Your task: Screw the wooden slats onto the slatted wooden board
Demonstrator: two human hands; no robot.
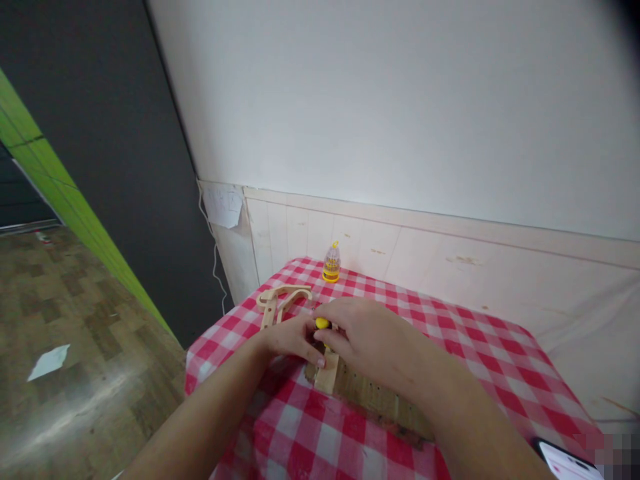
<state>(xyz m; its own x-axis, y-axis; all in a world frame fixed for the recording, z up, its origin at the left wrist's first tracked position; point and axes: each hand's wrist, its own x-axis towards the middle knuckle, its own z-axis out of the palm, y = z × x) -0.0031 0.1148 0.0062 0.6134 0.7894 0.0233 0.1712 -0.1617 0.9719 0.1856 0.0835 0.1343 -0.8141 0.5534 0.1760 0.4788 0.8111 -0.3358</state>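
Observation:
My right hand (pixel 357 333) is closed around a small screwdriver with a yellow handle (pixel 323 323), its rounded end showing between the fingers. The screwdriver's tip is hidden by the hands. My left hand (pixel 300 337) is closed close beside it, with fingertips pressing on a pale wooden strip (pixel 327 375). That strip lies on a brown wooden board (pixel 375 395) with a row of small holes and rough edges. Whether the left fingers also pinch a screw or the screwdriver's shaft cannot be made out. Just beyond the left hand lie curved, light wooden pieces (pixel 285 297) with holes.
A clear cone-shaped bit case (pixel 331 263) with a yellow base stands at the back of the table, by the white wall. A red-and-white checked cloth (pixel 465 333) covers the table. A phone (pixel 565 460) lies at the near right. A paper (pixel 49 362) is on the floor.

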